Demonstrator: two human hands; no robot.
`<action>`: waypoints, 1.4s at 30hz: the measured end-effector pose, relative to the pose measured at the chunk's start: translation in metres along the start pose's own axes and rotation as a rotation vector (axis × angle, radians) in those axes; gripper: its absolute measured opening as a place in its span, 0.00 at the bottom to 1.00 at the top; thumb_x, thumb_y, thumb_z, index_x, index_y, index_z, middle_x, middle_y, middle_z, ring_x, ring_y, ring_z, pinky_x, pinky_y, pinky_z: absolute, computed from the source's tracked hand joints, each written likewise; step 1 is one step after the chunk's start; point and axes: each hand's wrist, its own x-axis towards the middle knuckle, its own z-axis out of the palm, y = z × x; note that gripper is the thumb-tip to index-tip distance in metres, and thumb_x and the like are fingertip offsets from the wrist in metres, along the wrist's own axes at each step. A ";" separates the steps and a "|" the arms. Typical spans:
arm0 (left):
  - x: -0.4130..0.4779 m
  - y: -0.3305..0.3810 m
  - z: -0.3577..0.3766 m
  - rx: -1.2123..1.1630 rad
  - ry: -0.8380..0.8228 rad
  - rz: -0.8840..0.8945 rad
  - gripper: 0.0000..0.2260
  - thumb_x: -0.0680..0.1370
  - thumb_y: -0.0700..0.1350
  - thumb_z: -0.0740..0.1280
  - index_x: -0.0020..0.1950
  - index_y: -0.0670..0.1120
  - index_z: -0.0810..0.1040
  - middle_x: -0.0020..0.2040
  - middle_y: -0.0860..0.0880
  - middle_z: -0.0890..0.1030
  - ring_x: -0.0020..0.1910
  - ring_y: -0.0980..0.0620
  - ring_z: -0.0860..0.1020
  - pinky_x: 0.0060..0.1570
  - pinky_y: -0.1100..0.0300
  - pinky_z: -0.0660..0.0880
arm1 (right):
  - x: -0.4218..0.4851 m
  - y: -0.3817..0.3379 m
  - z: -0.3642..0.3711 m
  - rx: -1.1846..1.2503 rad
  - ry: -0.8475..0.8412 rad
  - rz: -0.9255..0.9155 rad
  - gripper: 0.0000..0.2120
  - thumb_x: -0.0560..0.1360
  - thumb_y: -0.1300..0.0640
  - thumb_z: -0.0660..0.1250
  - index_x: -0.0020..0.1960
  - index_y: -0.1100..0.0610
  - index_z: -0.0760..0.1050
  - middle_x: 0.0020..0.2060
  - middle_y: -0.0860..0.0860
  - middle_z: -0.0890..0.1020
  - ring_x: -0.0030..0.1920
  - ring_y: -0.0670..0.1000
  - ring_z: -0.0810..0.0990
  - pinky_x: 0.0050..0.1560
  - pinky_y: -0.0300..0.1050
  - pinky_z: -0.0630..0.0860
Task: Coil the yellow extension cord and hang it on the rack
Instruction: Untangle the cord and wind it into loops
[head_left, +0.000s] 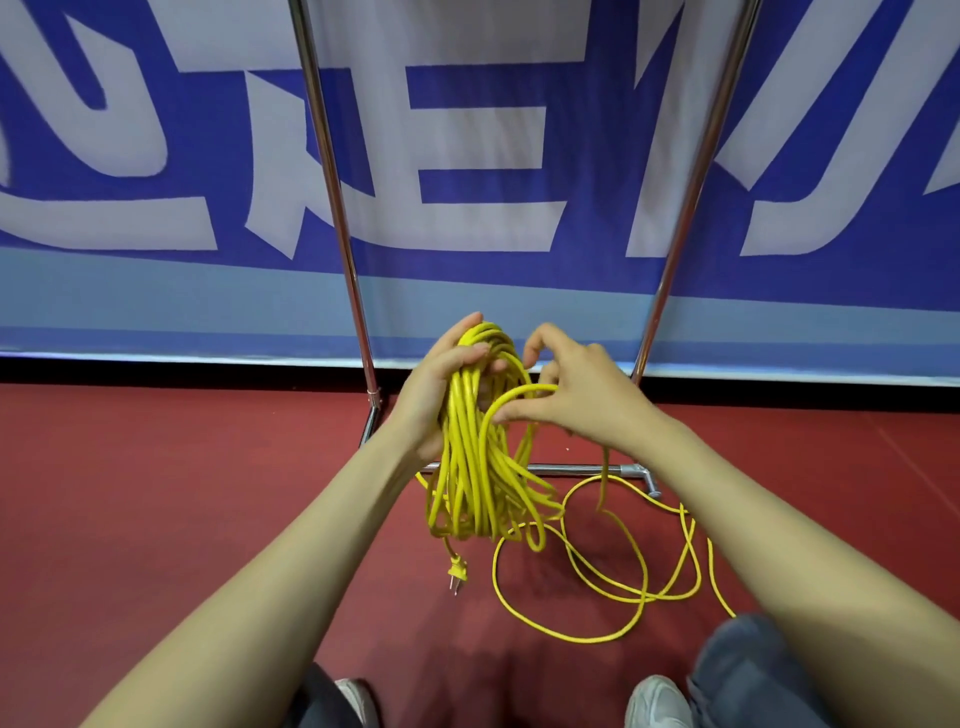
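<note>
My left hand (441, 384) grips the top of a bundle of yellow extension cord (480, 467) loops, which hang down in front of me. The cord's plug (457, 571) dangles below the bundle, just above the floor. My right hand (576, 389) holds a single strand of the cord next to the bundle's top, its fingers curled around it. More loose cord (613, 577) lies in wide loops on the red floor to the right. The metal rack (332, 171) stands right behind my hands; its top bar is out of view.
The rack's two chrome uprights (691, 197) rise on either side and a base bar (587, 470) runs along the floor. A blue and white banner (467, 156) hangs behind. My knees and shoes (657, 701) show at the bottom edge.
</note>
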 end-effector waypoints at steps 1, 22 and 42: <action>-0.001 -0.001 0.002 -0.014 -0.022 -0.017 0.20 0.79 0.37 0.60 0.70 0.51 0.70 0.45 0.38 0.78 0.34 0.51 0.80 0.30 0.60 0.77 | 0.001 0.001 0.001 -0.029 0.007 0.082 0.30 0.57 0.36 0.77 0.44 0.52 0.67 0.28 0.50 0.78 0.28 0.48 0.71 0.33 0.47 0.69; -0.004 -0.019 -0.009 0.351 -0.184 -0.114 0.34 0.65 0.31 0.67 0.67 0.55 0.74 0.47 0.38 0.73 0.32 0.47 0.70 0.30 0.60 0.72 | 0.001 0.008 -0.003 -0.132 0.253 0.003 0.24 0.67 0.37 0.70 0.47 0.52 0.63 0.36 0.47 0.77 0.39 0.53 0.76 0.40 0.48 0.70; -0.020 0.006 -0.020 0.302 -0.284 -0.107 0.37 0.64 0.31 0.61 0.71 0.54 0.71 0.49 0.37 0.79 0.33 0.51 0.75 0.30 0.60 0.70 | 0.022 0.068 -0.016 0.226 0.225 0.003 0.06 0.74 0.56 0.70 0.41 0.56 0.75 0.30 0.49 0.78 0.29 0.43 0.75 0.35 0.36 0.71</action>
